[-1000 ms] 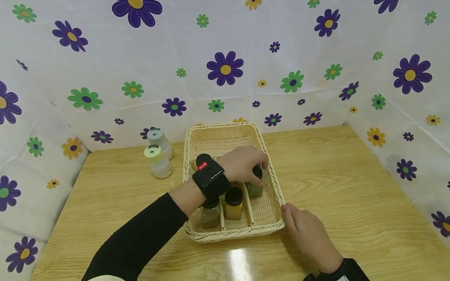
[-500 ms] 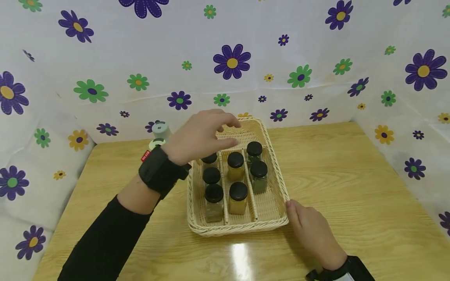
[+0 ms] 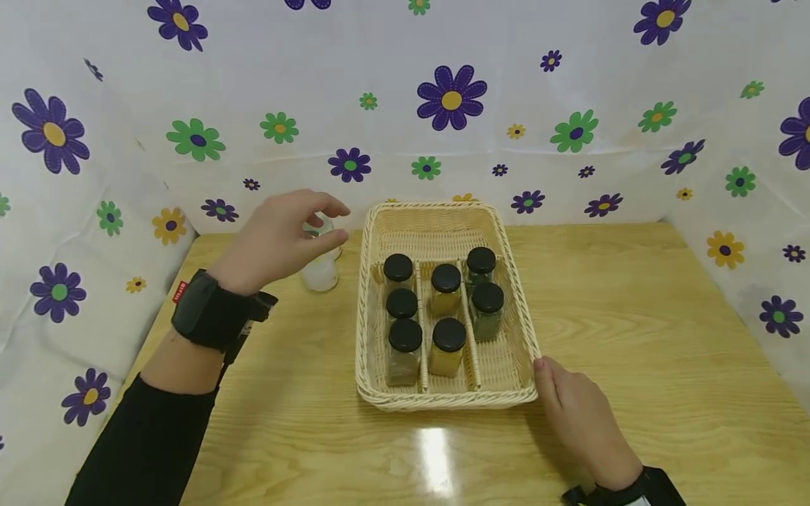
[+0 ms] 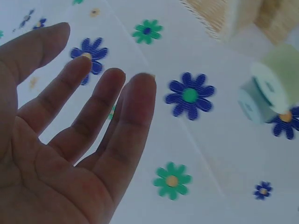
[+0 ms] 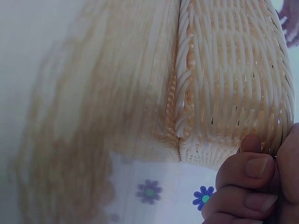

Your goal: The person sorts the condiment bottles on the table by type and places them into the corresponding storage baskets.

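Observation:
My left hand (image 3: 278, 235) hovers with relaxed, spread fingers and nothing in it, in front of two shakers. It partly hides the near shaker (image 3: 319, 274), which has white contents, and the far shaker (image 3: 324, 223). Their yellow-green cap (image 4: 282, 70) and pale blue cap (image 4: 252, 105) show in the left wrist view. My right hand (image 3: 585, 414) grips the front right corner of a wicker basket (image 3: 446, 401), its fingers (image 5: 257, 168) curled at the wall. Inside stand several black-lidded glass jars: three on the left, two with yellow contents (image 3: 446, 358) mid, two with green contents (image 3: 487, 320) right.
Two wicker dividers (image 3: 473, 351) split the basket's front part into three lanes, with an undivided section (image 3: 436, 242) behind them. The basket rests on a wood-grain table (image 3: 633, 316). A flowered cloth (image 3: 392, 70) encloses the table's back and sides.
My left hand has let go of a green-content jar in the right lane, risen out of the basket and moved left toward the shakers. My right hand stays at the basket's corner. The head view has shifted.

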Tool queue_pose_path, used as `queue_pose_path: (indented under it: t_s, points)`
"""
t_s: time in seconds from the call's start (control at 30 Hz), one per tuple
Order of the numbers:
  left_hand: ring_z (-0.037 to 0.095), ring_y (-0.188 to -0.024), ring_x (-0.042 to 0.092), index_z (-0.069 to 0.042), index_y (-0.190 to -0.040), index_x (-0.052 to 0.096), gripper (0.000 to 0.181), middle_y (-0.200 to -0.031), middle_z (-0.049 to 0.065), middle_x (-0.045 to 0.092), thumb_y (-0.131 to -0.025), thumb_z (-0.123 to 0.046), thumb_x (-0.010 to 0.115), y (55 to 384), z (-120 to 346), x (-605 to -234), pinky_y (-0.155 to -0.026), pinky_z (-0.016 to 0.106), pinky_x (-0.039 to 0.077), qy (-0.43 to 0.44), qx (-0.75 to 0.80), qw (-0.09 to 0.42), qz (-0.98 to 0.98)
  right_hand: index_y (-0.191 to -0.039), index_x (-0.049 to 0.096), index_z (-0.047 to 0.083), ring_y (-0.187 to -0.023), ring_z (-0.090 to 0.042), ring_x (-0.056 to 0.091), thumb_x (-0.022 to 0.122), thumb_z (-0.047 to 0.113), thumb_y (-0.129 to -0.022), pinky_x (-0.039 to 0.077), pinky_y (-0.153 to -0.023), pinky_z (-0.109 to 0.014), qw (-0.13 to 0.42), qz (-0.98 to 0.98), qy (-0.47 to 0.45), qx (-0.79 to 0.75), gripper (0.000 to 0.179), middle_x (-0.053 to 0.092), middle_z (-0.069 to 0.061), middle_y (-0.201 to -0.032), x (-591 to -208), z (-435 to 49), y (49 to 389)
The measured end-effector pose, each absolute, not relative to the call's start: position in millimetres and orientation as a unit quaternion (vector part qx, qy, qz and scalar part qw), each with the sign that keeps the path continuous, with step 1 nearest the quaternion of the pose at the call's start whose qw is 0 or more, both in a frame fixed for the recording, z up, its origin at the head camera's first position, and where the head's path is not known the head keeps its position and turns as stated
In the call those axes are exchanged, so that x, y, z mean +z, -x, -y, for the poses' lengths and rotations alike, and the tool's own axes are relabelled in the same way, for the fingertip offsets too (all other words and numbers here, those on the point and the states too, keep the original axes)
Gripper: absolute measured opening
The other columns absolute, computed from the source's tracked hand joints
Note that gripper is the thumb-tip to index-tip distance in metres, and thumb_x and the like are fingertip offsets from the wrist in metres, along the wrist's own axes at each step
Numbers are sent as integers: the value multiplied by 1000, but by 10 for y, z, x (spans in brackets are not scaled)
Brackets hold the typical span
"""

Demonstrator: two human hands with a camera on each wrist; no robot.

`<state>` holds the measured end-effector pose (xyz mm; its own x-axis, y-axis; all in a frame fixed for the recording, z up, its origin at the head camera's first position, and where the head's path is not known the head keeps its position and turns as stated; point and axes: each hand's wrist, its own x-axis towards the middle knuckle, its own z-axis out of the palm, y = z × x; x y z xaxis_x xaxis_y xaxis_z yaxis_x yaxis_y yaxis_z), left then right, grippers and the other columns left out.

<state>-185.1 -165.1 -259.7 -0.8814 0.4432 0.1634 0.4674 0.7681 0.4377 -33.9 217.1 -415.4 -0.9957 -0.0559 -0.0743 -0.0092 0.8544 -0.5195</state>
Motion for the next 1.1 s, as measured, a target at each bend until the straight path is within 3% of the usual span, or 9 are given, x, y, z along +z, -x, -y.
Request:
queue_pose_path:
  t_s: [0.47,1.1]
  points:
    - [39,-126,49,-6,-130,63,39,-135,20,55,-96,-25,68,2078,2066,-3084,-107,60,42,151,-232,-4,961,-75,41,13,-50,-10,26,27,36,-111,26,-46,-23,23,-964,24,-263,46,30,4,-58,-4151,-2175,333]
    - [39,-125,50,-6,-132,61,41,-133,19,56,-96,-23,68,2199,2056,-3348,-107,58,42,145,-237,-29,960,-74,40,13,-50,-10,25,28,33,-112,25,-46,-23,10,-965,32,-260,44,29,5,-58,-4174,-2181,325]
